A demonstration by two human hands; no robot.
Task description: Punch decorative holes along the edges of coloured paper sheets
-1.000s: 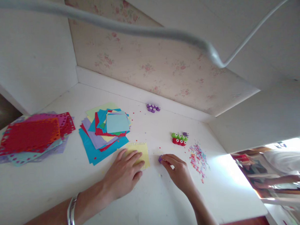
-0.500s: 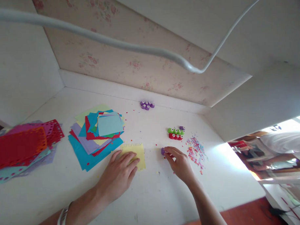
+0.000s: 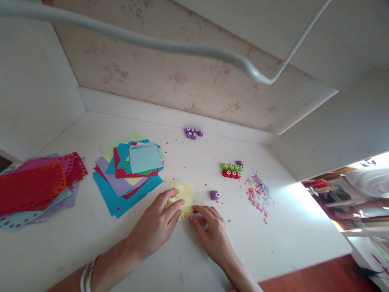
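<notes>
A small yellow sheet of paper (image 3: 185, 192) with punched holes along its lower edge lies on the white table. My left hand (image 3: 158, 217), with fingers apart, rests over the sheet's left part and covers that side. At the sheet's lower right corner, my right hand (image 3: 212, 232) pinches the edge between thumb and forefinger. Just beyond that hand, a purple paper punch (image 3: 214, 195) with an eye-like knob stands by itself on the table.
Stacked coloured paper (image 3: 146, 159) lies left of centre, punched sheets (image 3: 28, 190) farther left. Purple punches (image 3: 193, 133) stand by the wall; green and red punches (image 3: 232, 170) stand at right beside scattered confetti (image 3: 258, 192). A white cable (image 3: 178, 46) crosses above. Another person (image 3: 365, 187) is at far right.
My right hand has let go of the purple punch and moved left to the yellow paper's corner. The paper now sits turned, its punched edge toward me. The view has shifted slightly.
</notes>
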